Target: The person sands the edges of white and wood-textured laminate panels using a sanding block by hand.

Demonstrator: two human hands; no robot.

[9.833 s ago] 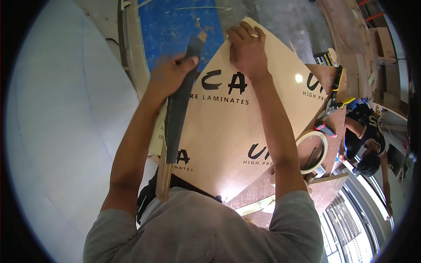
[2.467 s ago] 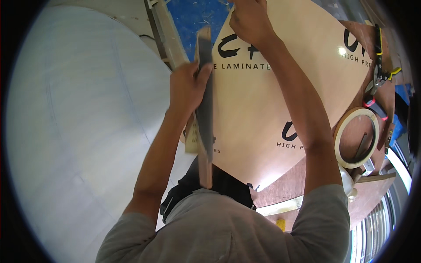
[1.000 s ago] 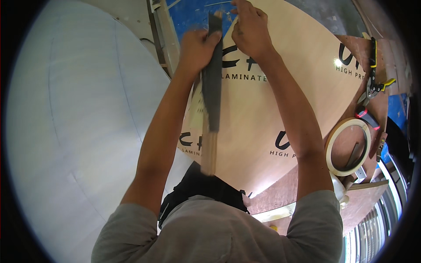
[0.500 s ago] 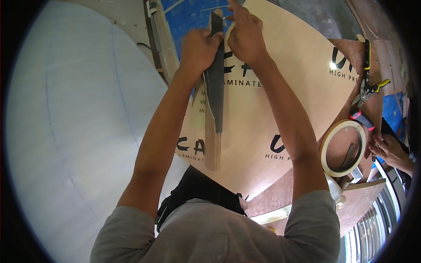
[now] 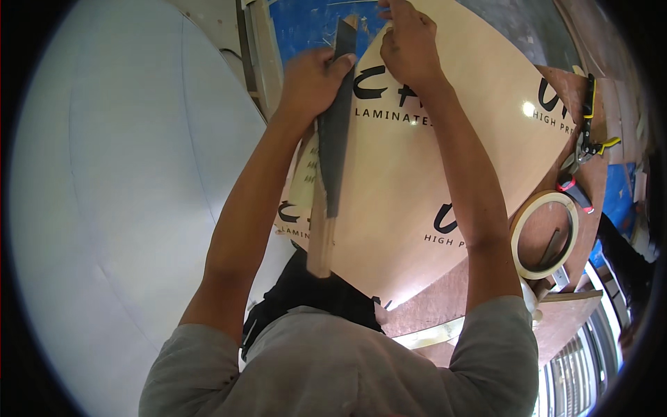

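My left hand (image 5: 309, 80) is closed around a long wooden strip (image 5: 321, 257) faced with a dark grey, ragged-edged sheet (image 5: 339, 132) that looks like sandpaper. The strip slants, its bare lower end just above my waist. At the upper edge of a tan laminate sheet (image 5: 396, 174) with black printing, my right hand (image 5: 411, 48) has thumb and fingers apart, with nothing visible between them. Whether its fingertips touch the sheet's edge I cannot tell.
A large white sheet (image 5: 125, 174) fills the left side. To the right lie a masking tape roll (image 5: 520, 236), yellow-and-black snips (image 5: 583, 146) and a red-and-black handled tool (image 5: 575, 193). Blue covering (image 5: 299, 31) shows at the far side. A dark sleeve (image 5: 618, 257) is at the right edge.
The strip's lower end has swung left and nearer to me in my left hand. My right hand has moved slightly right, away from the strip. Another person's hand has left the tape roll's side.
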